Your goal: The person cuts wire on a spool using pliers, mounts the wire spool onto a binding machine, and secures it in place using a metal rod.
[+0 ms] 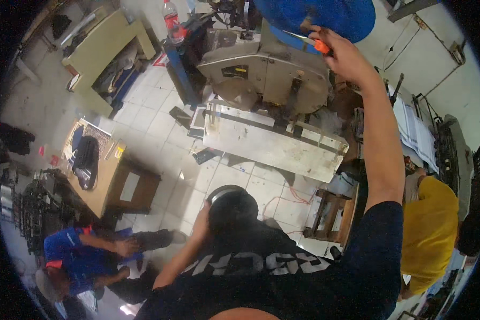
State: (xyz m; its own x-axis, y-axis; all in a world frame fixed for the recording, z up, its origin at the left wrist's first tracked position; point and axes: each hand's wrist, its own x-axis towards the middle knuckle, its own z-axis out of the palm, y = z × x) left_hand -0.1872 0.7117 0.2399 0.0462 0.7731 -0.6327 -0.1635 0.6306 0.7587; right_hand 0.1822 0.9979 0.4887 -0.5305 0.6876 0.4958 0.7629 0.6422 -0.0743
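Observation:
My left hand [201,223] is wrapped round the side of a dark round tin [233,209] held close to my chest. The tin's rim faces up and its inside looks black. My right arm reaches far forward, and my right hand [340,52] grips a spatula [321,47] with an orange handle and a thin metal blade. Its blade lies over the front edge of a large blue round disc [352,21] on top of a grey machine [266,72]. A brownish smear shows on the disc beside the blade. Whether the blade touches the disc, I cannot tell.
A long whitish metal table [272,140] juts from the machine's front. A bottle with red liquid [172,21] stands at the far left. A wooden desk [98,200] is on the left. One person in blue [85,256] sits lower left; another in yellow [432,229] bends at right.

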